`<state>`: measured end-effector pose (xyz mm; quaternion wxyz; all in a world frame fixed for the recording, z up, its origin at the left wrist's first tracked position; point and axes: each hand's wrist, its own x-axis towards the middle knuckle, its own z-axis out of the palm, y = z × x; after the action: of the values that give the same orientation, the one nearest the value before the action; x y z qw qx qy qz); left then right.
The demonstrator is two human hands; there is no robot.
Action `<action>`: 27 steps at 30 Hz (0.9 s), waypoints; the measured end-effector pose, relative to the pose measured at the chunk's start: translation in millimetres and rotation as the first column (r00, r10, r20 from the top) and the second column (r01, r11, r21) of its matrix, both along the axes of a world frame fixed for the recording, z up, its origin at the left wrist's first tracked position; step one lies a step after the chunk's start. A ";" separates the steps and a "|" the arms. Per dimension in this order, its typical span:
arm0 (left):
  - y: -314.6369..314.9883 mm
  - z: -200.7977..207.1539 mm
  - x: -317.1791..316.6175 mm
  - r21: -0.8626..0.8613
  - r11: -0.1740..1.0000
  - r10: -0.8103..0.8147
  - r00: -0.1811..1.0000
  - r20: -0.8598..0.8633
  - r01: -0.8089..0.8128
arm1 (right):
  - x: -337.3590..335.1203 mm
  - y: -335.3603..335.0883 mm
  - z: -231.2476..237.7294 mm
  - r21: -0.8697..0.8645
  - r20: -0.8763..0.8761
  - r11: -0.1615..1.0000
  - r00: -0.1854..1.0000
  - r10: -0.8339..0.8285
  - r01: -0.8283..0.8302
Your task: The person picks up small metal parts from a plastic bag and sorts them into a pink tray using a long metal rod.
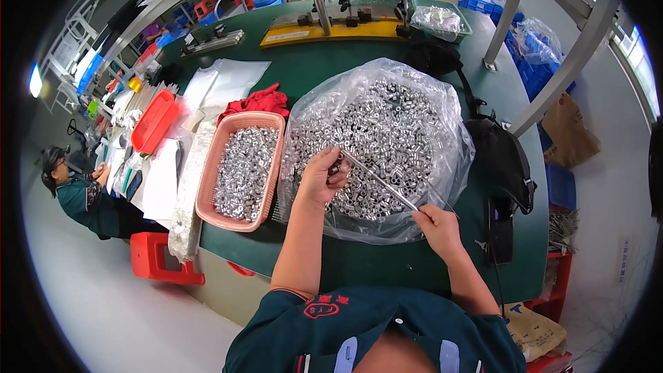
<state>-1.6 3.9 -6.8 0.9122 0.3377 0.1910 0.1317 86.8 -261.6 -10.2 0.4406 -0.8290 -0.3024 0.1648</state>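
Note:
Over a clear plastic bag [452,155] full of small shiny metal sleeves [387,121], I hold a thin metal rod [380,181] slantwise between my hands. My right hand [438,229] grips its lower right end, where a thinner wire-like length also shows by the fingers. My left hand [327,176] is closed, palm turned up, around a few small metal pieces; its thumb and fingertips are at the rod's upper left end. Whether a sleeve sits on that tip is too small to tell. Left of the bag stands a pink plastic basket [202,190] of similar sleeves.
A red cloth [257,101] lies behind the basket. A yellow-based fixture [297,33] and a green tray [464,22] stand at the back. Black bags [501,159] lie right of the plastic bag. A metal frame post [566,62] rises at right. A co-worker [86,193] sits far left.

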 end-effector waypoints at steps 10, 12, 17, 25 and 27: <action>7.7 -6.8 -1.1 0.127 0.991 0.034 0.999 0.026 -0.037 | -0.7 -1.0 8.9 -0.044 0.137 0.999 0.991 0.006 0.000; 9.4 -4.5 -2.6 0.234 0.972 0.038 0.999 -0.030 -0.030 | 2.7 -2.1 8.3 0.011 0.497 1.000 0.868 0.017 -0.026; -16.6 0.1 8.2 0.256 0.963 -0.045 0.989 -0.139 0.080 | -2.5 1.5 -2.0 0.063 0.340 0.998 0.941 -0.002 -0.021; -10.9 7.3 7.3 -0.012 0.981 -0.192 0.979 -0.065 0.192 | 1.3 0.7 -0.5 -0.012 0.038 0.999 0.999 -0.036 0.037; -6.7 10.8 6.2 -0.023 0.995 -0.104 0.984 -0.141 0.102 | 1.7 0.1 0.8 -0.021 0.004 0.999 0.999 -0.037 0.037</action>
<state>4.6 -2.8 4.0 0.9045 0.3483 0.2389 0.0584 88.5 -261.5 -9.4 0.4342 -0.8395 -0.2859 0.1582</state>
